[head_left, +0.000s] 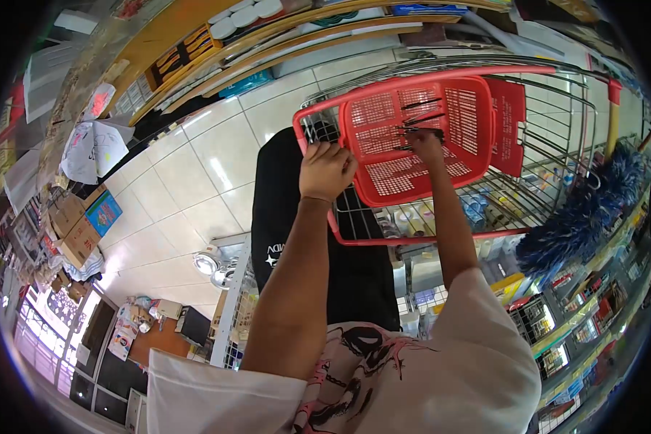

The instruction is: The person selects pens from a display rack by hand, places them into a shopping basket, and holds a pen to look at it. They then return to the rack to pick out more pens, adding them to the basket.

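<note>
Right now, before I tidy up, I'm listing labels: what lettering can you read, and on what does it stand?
"MDV", as best it reads, beside a star mark: black fabric.
Red panel on the cart: printed lines, too small to read.
Cardboard boxes and blue box: print too small.
Pinned papers: too blurred.

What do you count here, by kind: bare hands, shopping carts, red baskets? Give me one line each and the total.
Bare hands: 2 (left hand, right hand)
Shopping cart: 1
Red basket: 1
Total: 4
</note>
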### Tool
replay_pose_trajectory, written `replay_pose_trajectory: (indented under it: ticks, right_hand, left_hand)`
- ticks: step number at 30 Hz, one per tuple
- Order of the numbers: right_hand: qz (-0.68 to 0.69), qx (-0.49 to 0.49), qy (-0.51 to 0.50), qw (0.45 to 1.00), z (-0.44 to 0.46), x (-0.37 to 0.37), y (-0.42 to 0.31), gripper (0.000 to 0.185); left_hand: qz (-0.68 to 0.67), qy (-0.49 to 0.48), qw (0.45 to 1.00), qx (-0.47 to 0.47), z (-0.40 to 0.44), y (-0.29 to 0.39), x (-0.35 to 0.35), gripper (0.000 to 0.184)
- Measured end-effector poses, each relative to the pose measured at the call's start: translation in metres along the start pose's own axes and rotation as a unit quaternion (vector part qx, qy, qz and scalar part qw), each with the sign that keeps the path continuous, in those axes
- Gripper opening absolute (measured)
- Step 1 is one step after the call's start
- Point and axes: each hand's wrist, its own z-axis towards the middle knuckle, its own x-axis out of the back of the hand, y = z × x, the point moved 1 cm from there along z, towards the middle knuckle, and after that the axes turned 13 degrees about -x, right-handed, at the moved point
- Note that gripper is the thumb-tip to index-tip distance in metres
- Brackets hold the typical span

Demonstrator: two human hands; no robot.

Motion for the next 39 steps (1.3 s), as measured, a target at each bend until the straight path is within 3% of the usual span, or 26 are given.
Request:
replay_pose_trajectory:
  ticks: [2,4,6,8,11,15,18,20,21,23,25,27,28,29,31,33,34,35,36,37,38,39]
  right_hand:
    - [0.051,-0.011,-0.010,0.999,0.045,-0.023,0.007,0.041]
    - [0.003,-0.120,0.005,0.993,0.076,-0.037,0.012,0.045]
    - [-0.027,-0.129,0.008,0.991,0.090,-0.042,0.014,0.046]
    - [-0.057,-0.138,0.011,0.989,0.091,-0.051,0.013,0.047]
    - [0.051,-0.244,0.126,0.960,0.051,-0.034,-0.036,0.046]
    - [0.055,-0.291,0.123,0.947,0.069,-0.055,-0.028,0.048]
    - [0.042,-0.269,0.097,0.957,0.086,-0.065,-0.004,0.053]
    - [0.091,-0.242,-0.061,0.964,0.093,-0.070,0.011,0.046]
    - [0.091,-0.242,-0.055,0.964,0.093,-0.083,0.025,0.046]
    - [0.138,0.056,-0.043,0.988,0.083,-0.102,0.044,0.036]
    - [0.312,0.019,-0.106,0.944,0.026,-0.080,-0.001,0.028]
    - [0.260,-0.160,-0.219,0.927,-0.020,-0.057,-0.031,0.029]
    - [0.155,-0.119,-0.225,0.955,-0.038,-0.043,-0.041,0.030]
    - [0.047,-0.075,-0.224,0.971,-0.057,-0.028,-0.051,0.031]
    - [0.095,0.009,-0.096,0.991,-0.114,0.002,-0.060,0.029]
    - [0.176,0.123,0.034,0.976,-0.168,0.035,-0.072,0.019]
    - [0.231,0.169,0.028,0.958,-0.194,0.052,-0.073,0.013]
    - [0.287,0.217,0.024,0.933,-0.218,0.071,-0.078,0.008]
    - [0.341,0.205,0.003,0.917,-0.242,0.087,-0.081,0.004]
    - [0.417,0.201,-0.007,0.886,-0.269,0.105,-0.089,0.012]
    - [0.415,0.203,-0.002,0.887,-0.305,0.122,-0.093,0.012]
    - [0.450,0.172,-0.003,0.876,-0.330,0.143,-0.103,0.015]
  left_hand:
    - [-0.005,0.006,1.000,-0.004,0.000,-0.001,-0.001,0.019]
    - [-0.007,0.006,1.000,-0.008,0.001,-0.003,-0.001,0.020]
    - [-0.014,0.018,1.000,-0.007,0.000,-0.003,-0.002,0.020]
    - [-0.016,0.018,1.000,-0.005,0.000,-0.003,-0.003,0.019]
    - [-0.018,0.023,1.000,0.000,-0.001,-0.003,-0.004,0.019]
    - [-0.007,0.019,1.000,-0.009,0.000,-0.003,-0.002,0.019]
    - [-0.010,0.008,1.000,-0.004,0.000,-0.002,-0.001,0.019]
    - [-0.015,0.003,1.000,-0.002,-0.001,-0.002,0.000,0.019]
    - [-0.019,0.009,1.000,-0.002,-0.001,-0.002,0.000,0.019]
    - [-0.035,0.031,0.999,-0.004,0.001,-0.001,0.001,0.020]
    - [-0.041,0.050,0.998,-0.010,0.000,-0.001,0.001,0.020]
    - [-0.047,0.048,0.998,-0.007,-0.002,-0.001,0.001,0.020]
    - [-0.043,0.066,0.997,-0.013,-0.003,0.001,0.004,0.020]
    - [-0.038,0.035,0.999,-0.013,-0.003,0.003,0.007,0.019]
    - [-0.052,0.014,0.998,-0.024,-0.004,0.004,0.013,0.013]
    - [-0.076,0.086,0.993,-0.039,0.000,0.016,0.032,0.012]
    - [-0.105,0.135,0.984,-0.054,-0.002,0.022,0.041,0.017]
    - [-0.078,0.110,0.984,-0.114,-0.013,0.012,0.030,0.026]
    - [-0.066,0.130,0.981,-0.128,-0.006,0.010,0.050,0.026]
    - [-0.263,0.027,0.961,-0.076,-0.010,0.017,0.068,0.025]
    - [-0.451,-0.085,0.888,-0.013,-0.026,0.036,0.084,0.025]
    - [-0.449,-0.072,0.891,-0.019,-0.034,0.053,0.103,0.025]
